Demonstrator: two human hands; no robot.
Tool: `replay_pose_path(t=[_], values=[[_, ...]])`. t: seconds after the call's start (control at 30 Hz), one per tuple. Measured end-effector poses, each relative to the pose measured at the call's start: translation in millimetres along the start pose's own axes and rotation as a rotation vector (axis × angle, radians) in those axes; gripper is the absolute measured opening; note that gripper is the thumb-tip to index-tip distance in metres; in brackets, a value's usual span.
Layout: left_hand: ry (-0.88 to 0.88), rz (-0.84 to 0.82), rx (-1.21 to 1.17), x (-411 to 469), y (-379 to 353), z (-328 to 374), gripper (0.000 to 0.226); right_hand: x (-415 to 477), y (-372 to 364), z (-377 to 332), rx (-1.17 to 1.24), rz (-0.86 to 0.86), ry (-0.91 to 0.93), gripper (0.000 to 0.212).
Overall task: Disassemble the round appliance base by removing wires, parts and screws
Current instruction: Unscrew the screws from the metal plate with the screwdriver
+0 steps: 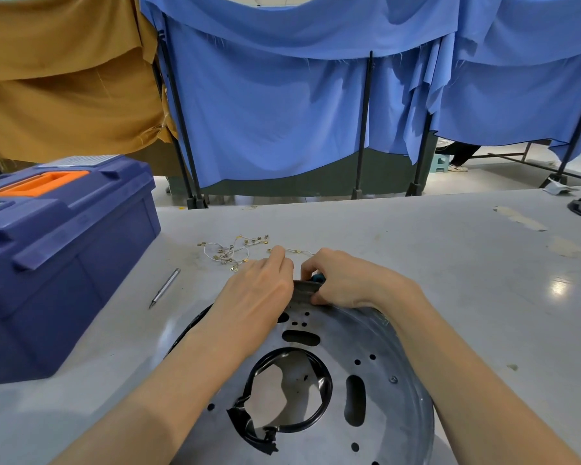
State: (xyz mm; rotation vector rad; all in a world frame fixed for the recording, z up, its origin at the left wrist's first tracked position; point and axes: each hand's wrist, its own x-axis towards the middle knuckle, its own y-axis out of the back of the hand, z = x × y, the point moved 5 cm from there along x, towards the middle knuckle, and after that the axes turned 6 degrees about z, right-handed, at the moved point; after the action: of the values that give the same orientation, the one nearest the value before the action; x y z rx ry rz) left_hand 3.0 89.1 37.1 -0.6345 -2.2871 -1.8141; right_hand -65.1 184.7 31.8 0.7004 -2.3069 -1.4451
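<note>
Mid-frame, the left hand [259, 290] grips the far rim of the metal base [369, 344]; the right hand [348, 280], fingers curled, holds a blue-handled tool [317, 277] beside it.

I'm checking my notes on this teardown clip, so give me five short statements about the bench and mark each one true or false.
1. The left hand and the right hand are both at the far rim of the round metal base. True.
2. The loose wires lie inside the toolbox. False: they lie on the table beyond the hands, and the toolbox is closed.
3. The toolbox stands on the person's left. True.
4. The metal rod lies on the base. False: it lies on the table between the toolbox and the base.
5. A screw is in the base. True.
</note>
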Motion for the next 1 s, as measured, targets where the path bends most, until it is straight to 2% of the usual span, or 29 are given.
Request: replay_pose_path(t=[0.17,0.23,0.33,0.47,0.6,0.7,0.83,0.93,1.0], values=[[0.061,0.124,-0.112,-1.0,7.6,-4.2,0.041,-0.1,0.3,1.6,0.0,-0.018,-0.007,0.014],[0.106,0.195,-0.224,-2.4,9.0,-8.0,0.037,-2.8,3.2,1.8,0.022,-0.024,0.008,0.021],[0.2,0.292,-0.404,-2.8,9.0,-16.2,0.035,-6.6,18.6,-2.1,0.088,0.084,0.065,0.032],[0.224,0.429,-0.594,-2.0,9.4,-20.3,0.031,-9.7,32.3,-17.2,0.155,0.194,0.21,0.018],[0.178,0.525,-0.584,-1.4,13.2,-19.8,0.022,-14.4,31.8,-25.4,0.154,0.176,0.26,0.016],[0.147,0.466,-0.52,-0.9,6.9,-21.2,0.012,-14.1,39.9,-10.0,0.139,0.189,0.148,0.019],[0.137,0.233,-0.452,-0.8,-16.1,-17.5,0.034,-11.4,44.2,41.2,0.002,0.133,-0.166,0.023],[0.151,0.077,-0.432,-0.8,-27.3,-16.1,0.036,-11.9,32.7,72.1,-0.066,0.048,-0.345,0.018],[0.154,0.053,-0.415,-1.3,-30.8,-15.9,0.037,-9.5,23.1,84.5,-0.11,0.016,-0.402,0.018]])
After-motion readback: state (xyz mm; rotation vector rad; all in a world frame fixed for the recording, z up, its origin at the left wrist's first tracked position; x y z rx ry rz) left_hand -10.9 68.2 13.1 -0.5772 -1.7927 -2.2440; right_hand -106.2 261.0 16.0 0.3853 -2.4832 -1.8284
